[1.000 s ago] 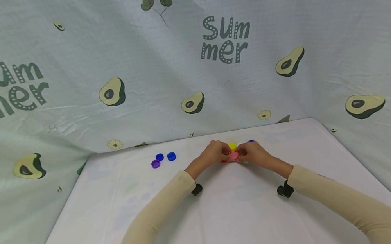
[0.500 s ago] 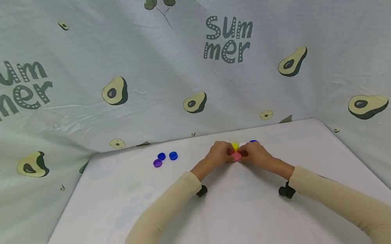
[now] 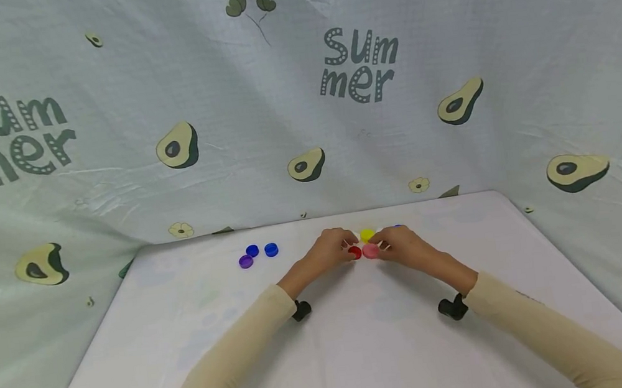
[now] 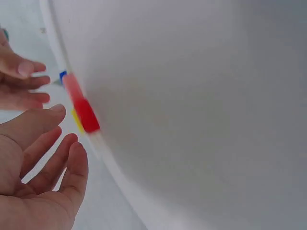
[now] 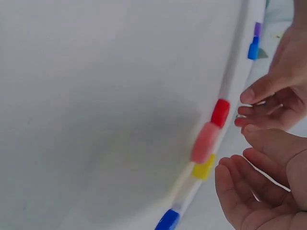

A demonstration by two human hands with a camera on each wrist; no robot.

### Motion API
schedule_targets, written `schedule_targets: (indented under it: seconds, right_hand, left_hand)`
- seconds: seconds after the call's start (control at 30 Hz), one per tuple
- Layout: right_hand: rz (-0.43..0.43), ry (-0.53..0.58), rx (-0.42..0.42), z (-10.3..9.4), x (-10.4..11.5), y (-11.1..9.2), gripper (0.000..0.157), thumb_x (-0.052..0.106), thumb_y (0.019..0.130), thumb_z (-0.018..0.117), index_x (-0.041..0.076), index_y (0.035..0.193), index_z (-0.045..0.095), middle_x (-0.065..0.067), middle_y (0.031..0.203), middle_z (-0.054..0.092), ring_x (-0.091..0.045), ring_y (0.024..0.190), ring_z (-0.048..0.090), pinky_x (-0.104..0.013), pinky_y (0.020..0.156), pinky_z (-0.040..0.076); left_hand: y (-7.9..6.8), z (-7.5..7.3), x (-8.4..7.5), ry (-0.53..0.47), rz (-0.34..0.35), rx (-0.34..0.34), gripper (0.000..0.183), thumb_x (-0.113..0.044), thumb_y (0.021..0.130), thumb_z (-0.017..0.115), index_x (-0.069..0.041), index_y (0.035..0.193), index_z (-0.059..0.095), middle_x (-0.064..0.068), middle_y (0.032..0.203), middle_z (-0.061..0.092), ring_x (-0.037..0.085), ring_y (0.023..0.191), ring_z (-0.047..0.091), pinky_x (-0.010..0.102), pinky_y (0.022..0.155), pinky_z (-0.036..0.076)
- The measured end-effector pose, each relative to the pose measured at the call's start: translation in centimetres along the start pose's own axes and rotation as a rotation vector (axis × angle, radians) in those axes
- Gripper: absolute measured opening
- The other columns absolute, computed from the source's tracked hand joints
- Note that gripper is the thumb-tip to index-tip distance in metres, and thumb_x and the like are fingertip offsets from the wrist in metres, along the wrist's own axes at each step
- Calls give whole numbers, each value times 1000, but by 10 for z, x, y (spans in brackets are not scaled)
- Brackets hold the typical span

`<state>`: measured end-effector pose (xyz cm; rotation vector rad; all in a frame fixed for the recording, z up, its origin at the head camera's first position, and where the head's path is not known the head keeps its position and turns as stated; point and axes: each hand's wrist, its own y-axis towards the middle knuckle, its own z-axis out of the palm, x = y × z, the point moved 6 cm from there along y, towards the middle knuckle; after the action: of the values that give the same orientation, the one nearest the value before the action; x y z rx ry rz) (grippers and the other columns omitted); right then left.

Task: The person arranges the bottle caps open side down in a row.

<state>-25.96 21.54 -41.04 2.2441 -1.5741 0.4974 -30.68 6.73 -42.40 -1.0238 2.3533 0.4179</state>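
In the head view a red bottle cap (image 3: 355,253) and a pink bottle cap (image 3: 370,251) lie side by side on the white table. My left hand (image 3: 327,250) is just left of the red cap, fingers loosely curved and holding nothing. My right hand (image 3: 404,245) is at the right of the pink cap, with fingertips close to its edge. Both wrist views show bare space between thumb and fingers. Behind the pair sits a yellow cap (image 3: 367,235). A blue cap (image 5: 167,219) and a whitish cap (image 5: 183,189) are in the right wrist view, mostly hidden by the right hand from above.
Further left on the table are two blue caps (image 3: 271,249) and a purple cap (image 3: 246,261). A printed cloth (image 3: 240,101) hangs behind the table's (image 3: 360,351) far edge and along its sides. Black wrist cameras (image 3: 453,308) hang beneath both wrists.
My left hand has let go and drawn off to the left, uncovering the red cap beside the pink one. My right hand has loosened from the pink cap.
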Motion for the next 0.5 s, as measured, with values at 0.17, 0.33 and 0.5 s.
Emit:
schedule_targets:
  seconds: [0.17, 0.33, 0.5]
  right_hand:
    - [-37, 37, 11, 7, 23, 2, 29, 7, 91, 77, 0, 119, 74, -9, 104, 75, -22, 93, 68, -30, 80, 60]
    - [-150, 52, 36, 23, 51, 12, 35, 12, 92, 77, 4, 126, 72, -10, 111, 75, -21, 95, 67, -28, 81, 59]
    - [-222, 116, 86, 44, 78, 30, 40, 16, 96, 73, 4, 133, 67, -11, 120, 73, -23, 104, 70, -30, 88, 59]
  left_hand:
    - [-38, -33, 24, -50, -8, -68, 26, -2, 93, 71, 0, 119, 71, 14, 116, 71, 28, 105, 65, 39, 92, 57]
    - [-73, -67, 53, -44, -31, -161, 25, 0, 92, 71, 4, 117, 71, 19, 113, 71, 31, 103, 67, 43, 90, 57]
    - [-105, -97, 82, -21, -85, -237, 25, 3, 90, 71, 7, 115, 71, 22, 112, 71, 36, 101, 67, 46, 89, 57]
